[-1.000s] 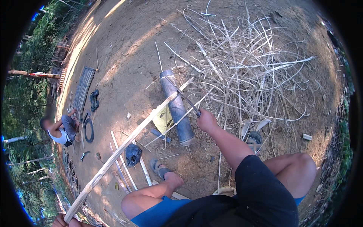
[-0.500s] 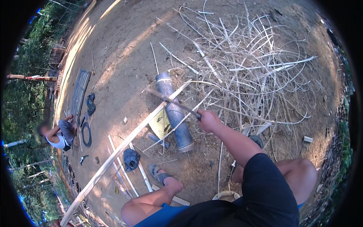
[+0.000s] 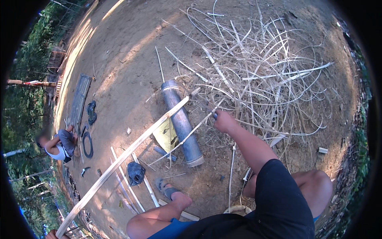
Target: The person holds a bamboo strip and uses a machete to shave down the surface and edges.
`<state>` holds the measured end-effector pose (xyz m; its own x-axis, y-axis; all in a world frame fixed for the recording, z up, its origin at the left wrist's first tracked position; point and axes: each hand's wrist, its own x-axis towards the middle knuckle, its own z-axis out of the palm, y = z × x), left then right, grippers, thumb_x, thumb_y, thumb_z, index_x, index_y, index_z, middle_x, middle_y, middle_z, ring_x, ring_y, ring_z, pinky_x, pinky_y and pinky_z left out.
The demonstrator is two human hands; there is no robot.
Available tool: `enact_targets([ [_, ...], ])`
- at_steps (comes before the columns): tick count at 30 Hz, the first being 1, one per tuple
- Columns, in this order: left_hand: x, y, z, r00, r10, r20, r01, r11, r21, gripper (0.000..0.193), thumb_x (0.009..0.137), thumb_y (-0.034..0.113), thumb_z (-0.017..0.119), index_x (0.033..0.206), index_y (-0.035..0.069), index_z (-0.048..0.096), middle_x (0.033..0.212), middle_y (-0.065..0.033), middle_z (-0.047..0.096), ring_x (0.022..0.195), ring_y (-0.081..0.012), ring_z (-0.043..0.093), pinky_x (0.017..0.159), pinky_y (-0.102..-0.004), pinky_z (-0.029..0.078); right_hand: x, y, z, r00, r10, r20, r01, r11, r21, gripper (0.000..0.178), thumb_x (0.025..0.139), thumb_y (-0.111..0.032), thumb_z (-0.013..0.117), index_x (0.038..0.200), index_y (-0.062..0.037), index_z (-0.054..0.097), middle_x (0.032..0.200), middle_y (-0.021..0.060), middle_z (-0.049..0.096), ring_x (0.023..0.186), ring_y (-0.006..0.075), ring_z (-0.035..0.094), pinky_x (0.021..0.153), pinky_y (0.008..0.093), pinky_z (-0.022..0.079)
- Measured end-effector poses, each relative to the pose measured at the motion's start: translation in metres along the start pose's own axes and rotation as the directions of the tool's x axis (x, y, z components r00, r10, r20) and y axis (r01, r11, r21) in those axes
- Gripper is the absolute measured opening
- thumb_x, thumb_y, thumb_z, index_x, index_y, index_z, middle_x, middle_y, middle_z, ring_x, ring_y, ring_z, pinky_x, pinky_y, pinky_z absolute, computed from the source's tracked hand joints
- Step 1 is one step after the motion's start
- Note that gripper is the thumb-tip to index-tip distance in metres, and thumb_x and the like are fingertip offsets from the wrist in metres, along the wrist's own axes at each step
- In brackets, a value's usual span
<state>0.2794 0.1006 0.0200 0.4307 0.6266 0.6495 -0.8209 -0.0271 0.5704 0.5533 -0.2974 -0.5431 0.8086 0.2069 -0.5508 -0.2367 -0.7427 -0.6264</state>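
A long pale bamboo strip (image 3: 131, 148) slants from the lower left up across a thick dark bamboo log (image 3: 181, 119) lying on the ground. My left hand (image 3: 51, 234) shows only in part at the lower left edge, closed around the near end of the strip. To the right of the log, my right hand (image 3: 226, 122) grips the dark handle of a machete (image 3: 215, 116). Its blade is smeared by motion and hard to make out, near the strip's far end. A yellow sheet (image 3: 166, 134) lies partly beneath the strip, beside the log.
A tangled heap of pale bamboo shavings (image 3: 262, 67) spreads at the upper right. Near my sandalled left foot (image 3: 169, 187) lie a black plastic bag (image 3: 136, 173) and several cut strips (image 3: 146, 181). Another person (image 3: 61, 145) sits at far left, by a dark coil (image 3: 88, 144).
The machete, earlier across the strip over the log, has swung right, away from the log, with my right hand. The strip stays across the log in my left hand. The view has shifted slightly.
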Motion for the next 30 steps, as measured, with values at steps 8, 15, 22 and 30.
enact_targets([
  [8, 0.049, 0.05, -0.067, 0.959, -0.137, 0.247, 0.123, 0.99, 0.071, 0.072, 0.088, 0.076, 0.016, 0.059, 0.012, 0.033, 0.053, -0.0029, 0.03, 0.045, -0.0141, 0.029, 0.047, -0.0286, 0.027, 0.026, 0.024, -0.004, 0.98, 0.197, -0.006, -0.197, 0.98, 0.015, 0.036, 0.08, -0.016, 0.06, 0.115, -0.0049, 0.061, 0.112, 0.0213, 0.065, 0.103, 0.0363, 0.063, 0.091, 0.0434, 0.049],
  [15, 0.018, 0.046, -0.048, 0.967, -0.13, 0.218, 0.116, 0.99, 0.075, 0.076, 0.086, 0.079, 0.012, 0.06, 0.011, 0.035, 0.053, -0.0015, 0.031, 0.045, -0.0134, 0.03, 0.046, -0.0283, 0.026, 0.002, 0.02, 0.047, 0.967, 0.219, 0.13, -0.245, 0.655, 0.715, 0.019, 0.079, -0.012, 0.063, 0.09, 0.0041, 0.062, 0.075, 0.0174, 0.063, 0.064, 0.0273, 0.063, 0.057, 0.0415, 0.049],
  [22, -0.033, 0.035, -0.031, 0.952, -0.073, 0.296, 0.067, 0.997, 0.03, 0.08, 0.083, 0.083, 0.011, 0.063, 0.01, 0.037, 0.056, 0.0, 0.032, 0.047, -0.0119, 0.027, 0.047, -0.0275, 0.024, -0.137, -0.059, 0.101, 0.977, 0.2, 0.08, -0.171, 0.495, 0.852, 0.015, 0.079, -0.012, 0.065, 0.084, -0.0003, 0.057, 0.068, 0.0092, 0.057, 0.059, 0.0209, 0.057, 0.054, 0.0366, 0.046],
  [30, -0.103, 0.051, -0.011, 0.996, 0.065, 0.06, -0.067, 0.997, 0.032, 0.07, 0.087, 0.078, 0.027, 0.068, 0.012, 0.041, 0.058, 0.0026, 0.03, 0.047, -0.0088, 0.026, 0.045, -0.0235, 0.021, -0.289, -0.145, 0.08, 0.941, -0.305, -0.146, 0.338, 0.837, 0.43, 0.031, 0.08, -0.019, 0.061, 0.105, -0.0005, 0.056, 0.092, 0.0246, 0.065, 0.09, 0.0432, 0.062, 0.078, 0.0464, 0.049],
])
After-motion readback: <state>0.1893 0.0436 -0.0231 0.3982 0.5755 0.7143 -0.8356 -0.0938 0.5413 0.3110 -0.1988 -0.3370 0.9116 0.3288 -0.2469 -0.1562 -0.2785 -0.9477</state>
